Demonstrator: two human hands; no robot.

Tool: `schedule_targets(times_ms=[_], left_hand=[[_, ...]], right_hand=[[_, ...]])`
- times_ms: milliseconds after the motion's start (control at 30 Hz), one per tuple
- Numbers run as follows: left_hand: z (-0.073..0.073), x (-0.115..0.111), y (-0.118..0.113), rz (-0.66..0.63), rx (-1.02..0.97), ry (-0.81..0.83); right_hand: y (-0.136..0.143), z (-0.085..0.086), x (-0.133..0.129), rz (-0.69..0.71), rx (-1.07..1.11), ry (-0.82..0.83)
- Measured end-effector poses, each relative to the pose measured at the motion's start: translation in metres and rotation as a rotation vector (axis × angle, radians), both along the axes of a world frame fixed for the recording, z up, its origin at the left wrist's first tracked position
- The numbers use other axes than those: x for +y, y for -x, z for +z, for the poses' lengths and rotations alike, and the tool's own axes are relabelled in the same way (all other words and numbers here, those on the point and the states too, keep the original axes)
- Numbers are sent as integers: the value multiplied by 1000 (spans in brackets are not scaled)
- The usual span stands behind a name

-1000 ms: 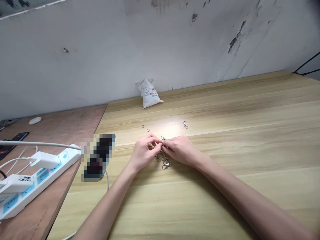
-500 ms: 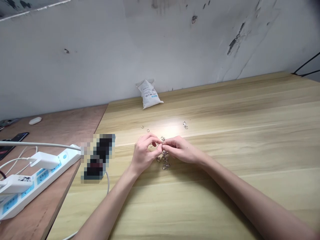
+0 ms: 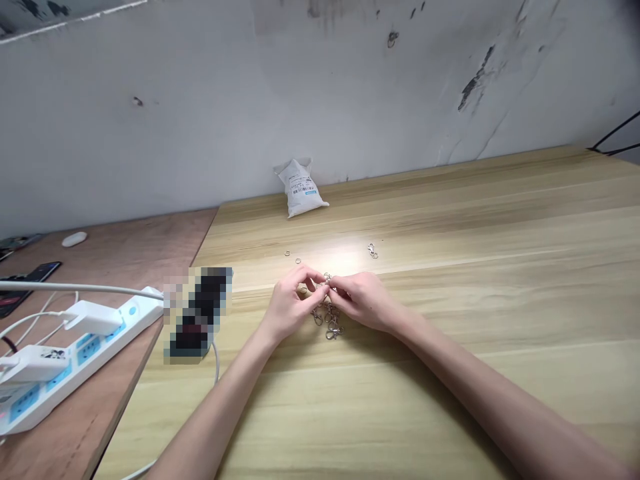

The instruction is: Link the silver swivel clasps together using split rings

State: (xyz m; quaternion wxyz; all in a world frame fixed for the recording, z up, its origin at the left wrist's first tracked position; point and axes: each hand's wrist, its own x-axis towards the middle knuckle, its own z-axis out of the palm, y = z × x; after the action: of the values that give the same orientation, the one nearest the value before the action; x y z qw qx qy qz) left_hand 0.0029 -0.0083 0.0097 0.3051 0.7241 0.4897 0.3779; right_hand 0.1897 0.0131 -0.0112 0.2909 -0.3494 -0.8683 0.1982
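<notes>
My left hand (image 3: 295, 305) and my right hand (image 3: 367, 301) meet fingertip to fingertip over the table, both in a pinch. Whatever sits between the fingers is tiny and mostly covered by them. Just below and behind the fingertips lies a small heap of silvery lobster clasps (image 3: 334, 331) with rings, partly hidden by my hands. Two loose metal rings (image 3: 298, 261) rest beyond my left hand, and another ring shows by its fingers. A single lobster clasp with a ring (image 3: 373, 251) lies apart, beyond my right hand.
A white labelled pouch (image 3: 303, 193) stands near the wall. To the left are a blurred-out dark device (image 3: 200, 313) with a cable, a white power strip (image 3: 105, 353) with plugged-in chargers, a phone (image 3: 35, 280) and a white oval case (image 3: 75, 239) on a brown table.
My fingertips have shifted slightly and stay pinched together above the clasps. The whole view has moved a little; the pouch, rings and lone clasp lie as before.
</notes>
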Motion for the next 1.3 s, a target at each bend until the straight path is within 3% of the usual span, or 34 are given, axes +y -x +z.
schedule_targets(times_ms=[267, 400, 533, 633, 767, 867, 967, 1200, 1300], left_hand=[[-1, 6, 8, -103, -104, 64], [4, 4, 6, -114, 16, -31], [7, 3, 8, -152, 140, -67], [8, 4, 10, -145, 272, -178], [9, 1, 7, -98, 506, -441], [9, -2, 4, -61, 555, -551], [9, -3, 4, -42, 400, -488], [4, 3, 6, -126, -43, -55], [3, 4, 7, -101, -86, -33]], right_hand=[[-1, 3, 1, 90, 20, 85], [-4, 8, 1, 145, 66, 168], [-8, 17, 2, 210, 145, 352], [-11, 21, 3, 255, 237, 521], [-12, 20, 5, 268, 296, 774], [-12, 19, 6, 283, 352, 885], [-11, 20, 5, 304, 399, 874], [-9, 22, 2, 303, 389, 779], [-8, 22, 2, 263, 392, 714]])
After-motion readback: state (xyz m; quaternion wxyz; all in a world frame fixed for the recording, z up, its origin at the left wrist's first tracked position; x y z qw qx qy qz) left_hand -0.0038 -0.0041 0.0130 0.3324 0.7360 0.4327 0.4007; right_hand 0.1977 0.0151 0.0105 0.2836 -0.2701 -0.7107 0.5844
